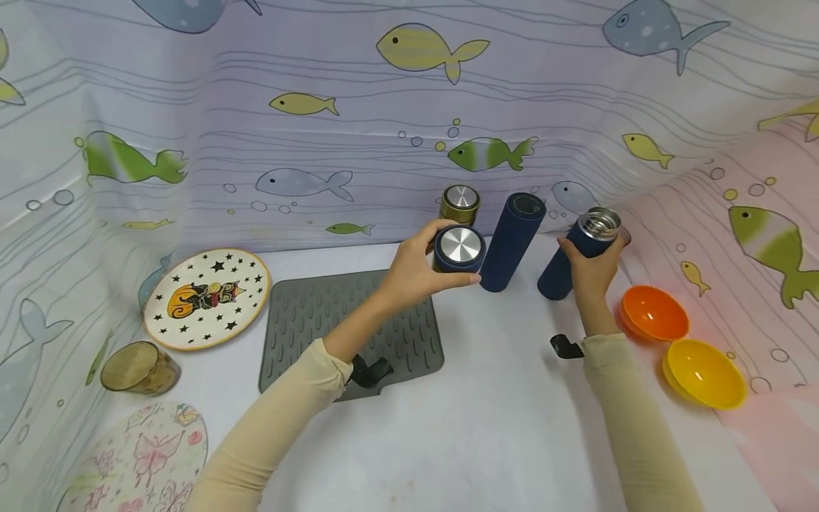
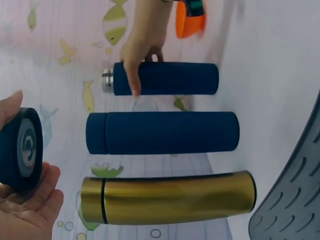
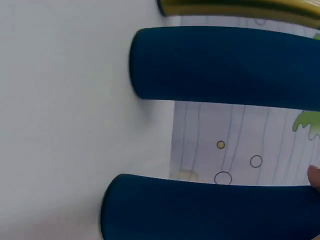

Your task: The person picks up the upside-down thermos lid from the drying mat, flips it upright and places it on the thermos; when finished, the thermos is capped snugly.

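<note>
My left hand (image 1: 414,269) holds a dark blue flask lid (image 1: 459,249), raised, with thumb and fingers around its rim. A silvery disc tops the lid in the head view, and the left wrist view shows its ringed inner side. On the right, my right hand (image 1: 592,276) grips the upper body of an open dark blue thermos flask (image 1: 558,270), whose bare steel neck (image 1: 600,223) shows above the fingers. Between the hands stands a second dark blue flask (image 1: 512,245), capped. A gold flask (image 2: 170,199), also capped, stands beside it, partly hidden behind the lid in the head view.
A grey ridged drying mat (image 1: 409,334) lies under my left forearm. At the left are a star-patterned plate (image 1: 185,323), an amber glass (image 1: 137,370) and a butterfly placemat (image 1: 128,448). Orange (image 1: 654,313) and yellow bowls (image 1: 704,373) sit at the right. Fish-printed curtain (image 1: 384,135) hangs behind.
</note>
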A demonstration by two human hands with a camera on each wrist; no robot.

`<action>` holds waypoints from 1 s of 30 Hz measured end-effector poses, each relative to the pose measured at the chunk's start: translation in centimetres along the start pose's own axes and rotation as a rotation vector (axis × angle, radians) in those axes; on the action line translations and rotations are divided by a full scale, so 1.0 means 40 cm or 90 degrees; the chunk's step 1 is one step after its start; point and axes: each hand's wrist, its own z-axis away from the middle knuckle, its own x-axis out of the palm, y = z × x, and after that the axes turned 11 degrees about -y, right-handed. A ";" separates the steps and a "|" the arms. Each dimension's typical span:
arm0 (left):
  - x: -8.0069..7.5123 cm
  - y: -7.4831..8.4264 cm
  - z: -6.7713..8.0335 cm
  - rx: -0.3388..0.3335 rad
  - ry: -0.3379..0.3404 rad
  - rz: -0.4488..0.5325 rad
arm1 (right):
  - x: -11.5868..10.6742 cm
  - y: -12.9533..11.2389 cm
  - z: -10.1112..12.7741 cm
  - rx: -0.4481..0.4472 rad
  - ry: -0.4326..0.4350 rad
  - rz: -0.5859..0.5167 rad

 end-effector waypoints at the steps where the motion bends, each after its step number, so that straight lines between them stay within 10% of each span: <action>1: 0.000 0.000 0.000 -0.001 0.001 0.001 | -0.002 -0.002 0.005 0.013 -0.005 -0.001; 9: 0.002 -0.001 -0.004 0.000 -0.004 0.005 | 0.003 -0.030 0.137 -0.070 -0.031 -0.059; 19: 0.036 0.010 -0.001 0.051 -0.021 0.002 | 0.079 -0.078 0.344 -0.146 -0.204 -0.104; 30: 0.092 0.013 -0.009 0.065 -0.046 0.027 | 0.112 -0.074 0.397 -0.202 -0.216 -0.075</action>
